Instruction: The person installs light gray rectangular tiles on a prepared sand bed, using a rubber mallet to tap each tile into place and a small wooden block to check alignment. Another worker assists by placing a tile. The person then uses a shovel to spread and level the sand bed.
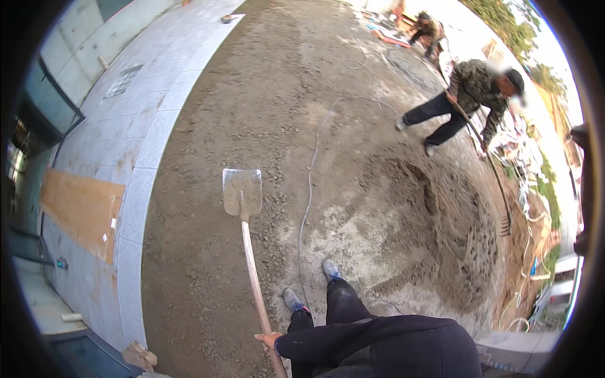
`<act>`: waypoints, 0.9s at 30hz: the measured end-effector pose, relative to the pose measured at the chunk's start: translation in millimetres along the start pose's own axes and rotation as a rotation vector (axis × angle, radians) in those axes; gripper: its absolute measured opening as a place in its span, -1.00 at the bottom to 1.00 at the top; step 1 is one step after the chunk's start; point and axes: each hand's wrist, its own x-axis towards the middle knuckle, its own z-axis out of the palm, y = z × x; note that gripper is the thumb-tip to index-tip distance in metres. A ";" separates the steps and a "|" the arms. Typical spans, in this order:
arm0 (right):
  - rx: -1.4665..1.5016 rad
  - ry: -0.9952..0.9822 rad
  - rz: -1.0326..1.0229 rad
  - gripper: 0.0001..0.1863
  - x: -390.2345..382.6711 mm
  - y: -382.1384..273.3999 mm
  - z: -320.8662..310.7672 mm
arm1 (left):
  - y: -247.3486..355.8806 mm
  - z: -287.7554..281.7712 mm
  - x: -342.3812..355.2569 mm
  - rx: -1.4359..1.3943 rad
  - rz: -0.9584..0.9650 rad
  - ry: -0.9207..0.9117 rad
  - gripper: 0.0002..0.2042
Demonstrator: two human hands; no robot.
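Observation:
A long wooden-handled shovel [253,264] slants up from the lower edge, its flat squarish blade pointing away from me. Dull mud colours the blade, whose far edge is pale. My right hand [271,340] is closed round the handle low in the picture, its dark-sleeved arm reaching across from the right. My left hand is out of view. Beneath the blade lies rough, pebbly brown soil [201,252]; whether blade and soil touch I cannot tell. A mound of loose damp soil or sand [435,220] rises to the right of my feet.
A grey cable [310,183] runs along the ground past my feet. At right, a co-worker [472,94] holds a long-handled rake [498,176] by the mound; another person [428,31] bends farther back. Pale paving [142,183] with a wooden board [82,211] borders the left.

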 end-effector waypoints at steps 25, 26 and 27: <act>1.345 0.393 -0.375 -0.54 61.3 -93.3 -863.7 | 657.0 -122.7 -31.8 0.419 0.633 0.021 -0.67; 1.332 0.402 -0.328 -0.54 72.0 -88.8 -882.1 | 672.1 -109.1 -22.9 0.419 0.611 0.010 -0.67; 1.319 0.415 -0.228 -0.54 83.6 -83.4 -880.2 | 679.1 -100.5 -13.4 0.451 0.557 -0.025 -0.67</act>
